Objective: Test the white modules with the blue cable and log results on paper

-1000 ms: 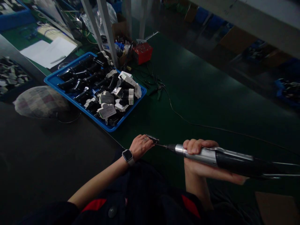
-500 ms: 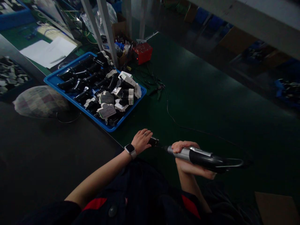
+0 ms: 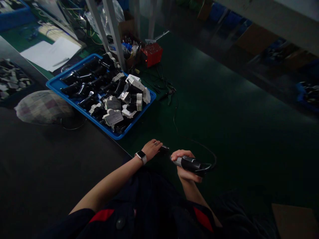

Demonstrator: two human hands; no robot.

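Observation:
Low in the middle of the head view, my left hand (image 3: 151, 150), with a watch at the wrist, is closed over a glossy black cylindrical part (image 3: 164, 148) at the bench edge. Most of that part is hidden under the fingers. Just right of it, my right hand (image 3: 184, 166) is wrapped round an electric screwdriver (image 3: 190, 163) with a silver nose and black body. Its nose points left toward the black part; whether the tip touches is too dark to tell. Up and left, a blue tray (image 3: 124, 133) holds several black cylindrical parts and white-and-black housings (image 3: 113, 117).
A red box (image 3: 152, 54) with a small light stands behind the tray, by metal posts (image 3: 114, 33). Cutters (image 3: 169, 94) and loose cables lie on the green bench (image 3: 224, 109). White papers (image 3: 51, 53) and a plastic-wrapped checked bundle (image 3: 43, 108) are at left.
My right hand has moved left with the screwdriver, which is now turned more toward the camera and nearer the black part. My left hand has stayed almost in place.

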